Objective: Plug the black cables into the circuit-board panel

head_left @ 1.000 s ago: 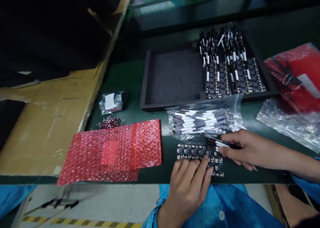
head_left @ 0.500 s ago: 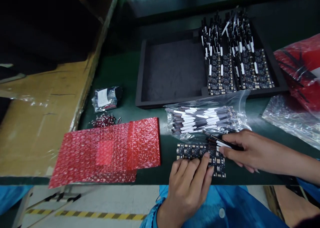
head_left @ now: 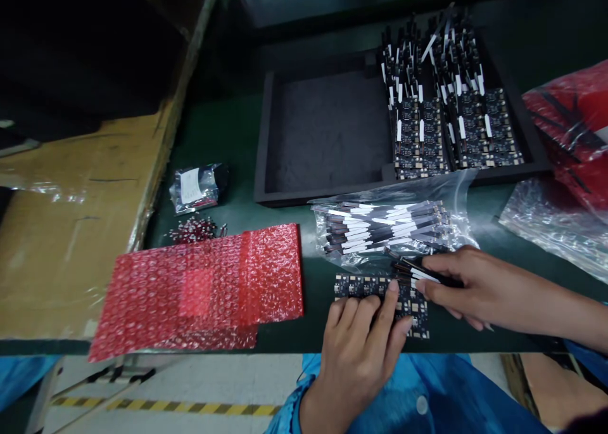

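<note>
Circuit-board panel (head_left: 361, 286): flat on the green surface (head_left: 237, 209), near its front edge, components facing up. The left hand (head_left: 358, 336) lies over its near side, fingers bent and a little apart, index fingertip and thumb on the boards; it presses from above and is not closed round anything. Right hand (head_left: 463, 288), at the panel's right end: thumb and fingers pinched together on a small bundle of flex-cable strips (head_left: 420, 273), black with white sections. The bundle's free ends reach over the panel's far right part (contact with individual boards cannot be made out).

Just beyond the panel: clear plastic bag (head_left: 458, 193) with many loose strips (head_left: 392, 228) of like kind showing through. Farther beyond the panel: black foam tray (head_left: 327, 136); its right compartment carries stacked board panels (head_left: 420, 146), with white-sectioned strips standing among them.

Left of the panel: red bubble-wrap pouch (head_left: 218, 288). Beyond that, on the panel's far left, a tangle of thin dark-red wires (head_left: 192, 230) and a small packet with white label (head_left: 190, 187). Well to the panel's right and beyond it: red plastic package (head_left: 570, 114) and crumpled clear wrapping (head_left: 541, 222).
</note>
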`<state>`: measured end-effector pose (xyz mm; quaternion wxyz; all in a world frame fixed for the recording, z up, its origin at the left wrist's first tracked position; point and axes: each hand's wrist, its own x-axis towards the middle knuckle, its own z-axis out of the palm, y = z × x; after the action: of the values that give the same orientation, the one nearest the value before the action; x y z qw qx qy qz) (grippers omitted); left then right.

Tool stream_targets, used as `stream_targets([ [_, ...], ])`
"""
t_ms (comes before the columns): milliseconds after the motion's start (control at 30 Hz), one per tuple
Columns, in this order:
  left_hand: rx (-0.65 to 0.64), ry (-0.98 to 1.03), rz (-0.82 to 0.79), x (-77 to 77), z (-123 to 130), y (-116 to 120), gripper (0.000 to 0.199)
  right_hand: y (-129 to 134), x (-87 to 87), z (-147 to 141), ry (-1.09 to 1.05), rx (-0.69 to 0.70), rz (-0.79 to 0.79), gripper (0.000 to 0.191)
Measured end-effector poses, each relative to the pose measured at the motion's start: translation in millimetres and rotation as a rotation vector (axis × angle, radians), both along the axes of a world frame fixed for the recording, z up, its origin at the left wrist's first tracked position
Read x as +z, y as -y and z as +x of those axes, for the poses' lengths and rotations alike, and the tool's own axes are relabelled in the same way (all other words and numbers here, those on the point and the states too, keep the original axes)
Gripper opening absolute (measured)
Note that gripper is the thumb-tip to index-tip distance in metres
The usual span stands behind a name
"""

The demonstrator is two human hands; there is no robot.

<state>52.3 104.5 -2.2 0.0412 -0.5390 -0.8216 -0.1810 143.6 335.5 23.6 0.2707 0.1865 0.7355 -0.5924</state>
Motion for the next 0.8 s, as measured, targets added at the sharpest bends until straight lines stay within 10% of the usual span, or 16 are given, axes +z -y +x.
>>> stream_targets([
  [567, -0.028, -0.006, -0.024, 3.4, -3, -5, 0.049, -12, 3.9, 0, -0.019, -0.038, -0.018, 0.037],
  [800, -0.005, -0.021, -0.018, 0.8, 0, -2, 0.051, -52, 29.6, 19, -0.289, -0.149, 0.405, 0.04],
])
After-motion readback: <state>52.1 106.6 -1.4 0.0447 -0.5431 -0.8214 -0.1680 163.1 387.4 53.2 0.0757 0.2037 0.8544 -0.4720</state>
